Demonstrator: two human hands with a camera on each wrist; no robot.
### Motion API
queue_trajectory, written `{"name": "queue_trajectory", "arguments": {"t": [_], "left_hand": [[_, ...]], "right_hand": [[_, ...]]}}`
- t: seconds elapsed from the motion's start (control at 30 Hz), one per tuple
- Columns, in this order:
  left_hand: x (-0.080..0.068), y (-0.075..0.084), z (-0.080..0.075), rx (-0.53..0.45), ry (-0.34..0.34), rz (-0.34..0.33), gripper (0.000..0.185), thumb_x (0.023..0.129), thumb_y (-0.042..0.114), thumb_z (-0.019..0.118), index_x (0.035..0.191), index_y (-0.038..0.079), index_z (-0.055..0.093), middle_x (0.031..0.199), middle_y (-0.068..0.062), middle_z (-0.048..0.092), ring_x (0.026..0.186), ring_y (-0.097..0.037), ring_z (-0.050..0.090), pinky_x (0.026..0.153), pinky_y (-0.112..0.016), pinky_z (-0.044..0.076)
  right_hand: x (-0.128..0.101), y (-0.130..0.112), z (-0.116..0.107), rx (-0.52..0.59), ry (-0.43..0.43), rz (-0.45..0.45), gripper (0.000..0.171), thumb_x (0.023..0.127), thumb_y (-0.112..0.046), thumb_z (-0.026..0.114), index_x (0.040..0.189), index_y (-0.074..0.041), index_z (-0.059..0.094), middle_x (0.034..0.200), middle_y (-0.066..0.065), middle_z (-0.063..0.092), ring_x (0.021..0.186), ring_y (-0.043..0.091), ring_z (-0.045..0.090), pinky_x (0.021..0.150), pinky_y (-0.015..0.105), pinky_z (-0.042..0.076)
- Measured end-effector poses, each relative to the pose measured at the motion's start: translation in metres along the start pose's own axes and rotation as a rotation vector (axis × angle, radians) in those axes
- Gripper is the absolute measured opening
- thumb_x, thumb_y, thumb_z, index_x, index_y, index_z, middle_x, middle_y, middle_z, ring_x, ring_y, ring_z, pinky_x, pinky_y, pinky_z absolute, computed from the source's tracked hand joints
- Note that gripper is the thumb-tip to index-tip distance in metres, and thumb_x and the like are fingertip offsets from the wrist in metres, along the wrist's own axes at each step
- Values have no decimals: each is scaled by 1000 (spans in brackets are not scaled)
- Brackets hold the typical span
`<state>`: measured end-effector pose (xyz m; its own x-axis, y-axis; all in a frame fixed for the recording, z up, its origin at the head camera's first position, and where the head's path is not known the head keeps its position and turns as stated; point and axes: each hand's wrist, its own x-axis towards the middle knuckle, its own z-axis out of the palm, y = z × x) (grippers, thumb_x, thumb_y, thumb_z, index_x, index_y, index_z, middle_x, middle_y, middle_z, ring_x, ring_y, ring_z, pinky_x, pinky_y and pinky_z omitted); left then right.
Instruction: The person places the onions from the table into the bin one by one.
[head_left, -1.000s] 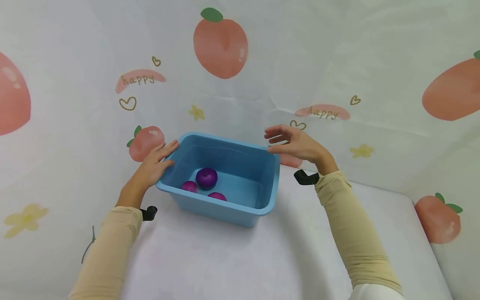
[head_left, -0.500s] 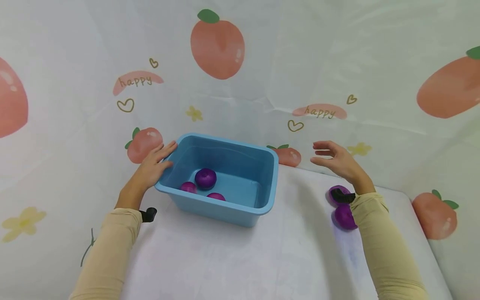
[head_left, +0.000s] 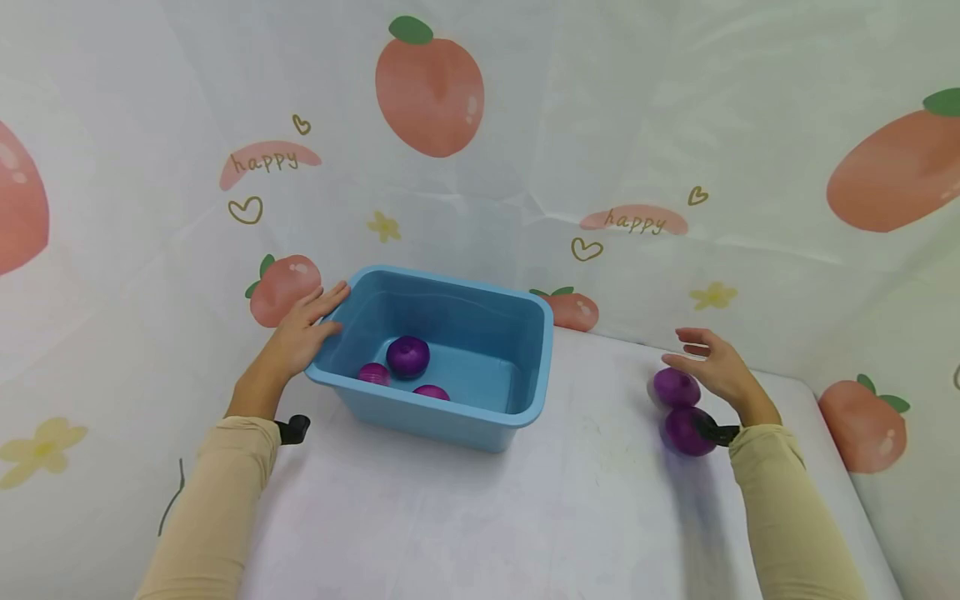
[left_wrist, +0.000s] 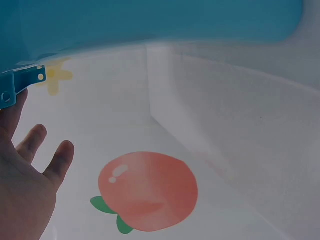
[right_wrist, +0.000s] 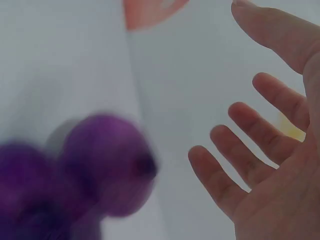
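Note:
A light-blue plastic bin (head_left: 427, 417) sits on the table with several purple onions inside, among them a dark one (head_left: 408, 357) and a striped pinkish one (head_left: 374, 374). My left hand (head_left: 298, 337) rests on the bin's left rim with fingers extended. In the left wrist view, that hand (left_wrist: 27, 175) is under the rim, by a blue handle lug (left_wrist: 22, 82). Over at the right, my right hand (head_left: 712, 367) hovers just beyond two touching onions, a smaller one (head_left: 677, 387) and a bigger one (head_left: 686, 431). Its fingers (right_wrist: 240, 155) are spread and hold nothing.
The white table (head_left: 450, 525) has an edge along the right (head_left: 847, 492). A white printed cloth backdrop (head_left: 510, 150) stands behind and at the sides. Black wrist mounts (head_left: 295, 429) sit on both forearms, the right one partly covering the bigger onion.
My right hand has moved from over the bin's right rim to the right and down, near the two loose onions. The left hand and bin stay put.

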<state>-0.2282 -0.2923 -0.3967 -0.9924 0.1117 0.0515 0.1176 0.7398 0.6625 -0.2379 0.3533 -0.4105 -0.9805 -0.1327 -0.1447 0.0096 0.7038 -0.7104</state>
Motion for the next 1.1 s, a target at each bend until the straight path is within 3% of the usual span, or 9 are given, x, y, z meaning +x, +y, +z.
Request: {"name": "queue_trajectory", "arguments": {"t": [0.27, 0.5, 0.7, 1.1], "left_hand": [[0, 3, -2, 0, -4, -17, 61, 103, 26, 46, 161, 32, 27, 171, 2, 23, 161, -39, 6, 114, -81, 20], [0, 3, -1, 6, -5, -25, 60, 104, 28, 45, 161, 33, 27, 171, 3, 22, 161, -38, 5, 113, -82, 23], [0, 2, -1, 8, -1, -31, 60, 104, 29, 45, 161, 34, 27, 171, 3, 22, 162, -37, 5, 113, -82, 23], [-1, 2, -1, 9, -5, -24, 60, 104, 27, 45, 161, 33, 27, 171, 3, 23, 161, -37, 5, 114, -81, 21]], "right_hand": [[-4, 40, 9, 32, -51, 108, 89, 96, -46, 66, 158, 2, 25, 162, 32, 29, 148, 54, 29, 116, 67, 33], [-2, 60, 17, 29, -126, 183, 93, 96, -46, 67, 160, 3, 19, 159, 39, 26, 141, 58, 36, 111, 71, 38], [-1, 65, 22, -2, -138, 208, 93, 96, -41, 68, 160, 2, 16, 157, 41, 26, 136, 60, 39, 107, 74, 39], [0, 58, 21, -48, -85, 162, 92, 95, -41, 68, 158, 4, 19, 153, 42, 32, 134, 59, 42, 107, 72, 41]]}}
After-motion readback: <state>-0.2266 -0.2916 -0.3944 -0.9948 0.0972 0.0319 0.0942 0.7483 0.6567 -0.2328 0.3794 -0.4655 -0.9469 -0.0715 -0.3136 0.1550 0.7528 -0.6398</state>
